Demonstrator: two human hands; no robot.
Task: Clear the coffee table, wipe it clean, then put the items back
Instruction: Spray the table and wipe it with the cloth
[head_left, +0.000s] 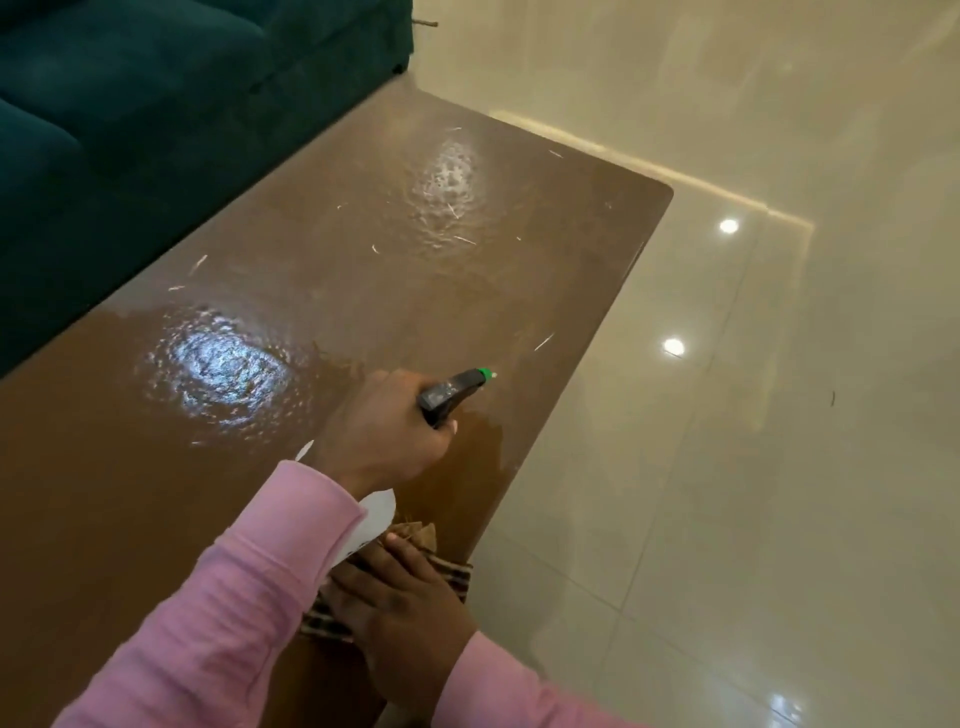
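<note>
Head view. The coffee table (363, 270) runs away from the viewer, its left long edge against a dark teal sofa (104, 104) and its right long edge over glossy floor tiles (779, 467). No items stand on the visible part of the top, so the clearing step appears done and the wiping step is in hand.

The left hand (384, 431) grips the spray bottle (449, 395) near the right edge, about midway along it. The green nozzle points toward the far right corner. The trigger finger is hidden, so whether it is squeezing cannot be told.

The right hand (405, 597) lies flat, fingers extended, pressing a checked cloth (460, 574) onto the top at the near end of the right edge.

Two wet patches (228, 374) glisten, one toward the left edge and one toward the far end. Pale scraps (544, 341) lie scattered across the top.

To do the step well:
- Mist the dry stretch along the right edge lightly, with the nozzle held over the table and not the floor.
- Draw the cloth in overlapping passes from the far end to the near end, gathering the scraps into it.
</note>
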